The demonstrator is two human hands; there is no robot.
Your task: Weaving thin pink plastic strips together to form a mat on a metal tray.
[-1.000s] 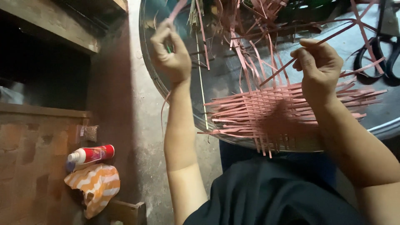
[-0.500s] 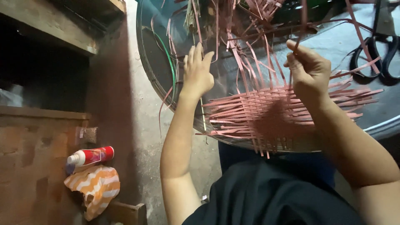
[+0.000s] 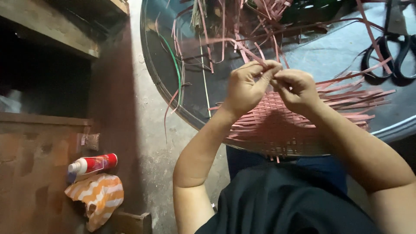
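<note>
A flat mat of woven pink strips (image 3: 277, 125) lies on the near edge of a round glass tabletop (image 3: 182, 99). My left hand (image 3: 247, 89) and my right hand (image 3: 294, 89) meet above the mat's far edge, fingertips together, both pinching one thin pink strip (image 3: 234, 43) that runs up and left from them. Loose strip ends stick out of the mat to the right and toward me. A heap of loose pink strips (image 3: 260, 13) lies at the far side of the tabletop.
Black-handled scissors (image 3: 390, 56) rest on the table at the far right. A green strand (image 3: 175, 65) curves across the glass at left. On the floor at lower left lie a red-and-white tube (image 3: 91, 164) and an orange-and-white cloth (image 3: 97, 197), beside wooden shelving (image 3: 47, 34).
My left hand has come in from the table's left side to meet my right hand over the mat. Both now pinch the same strip.
</note>
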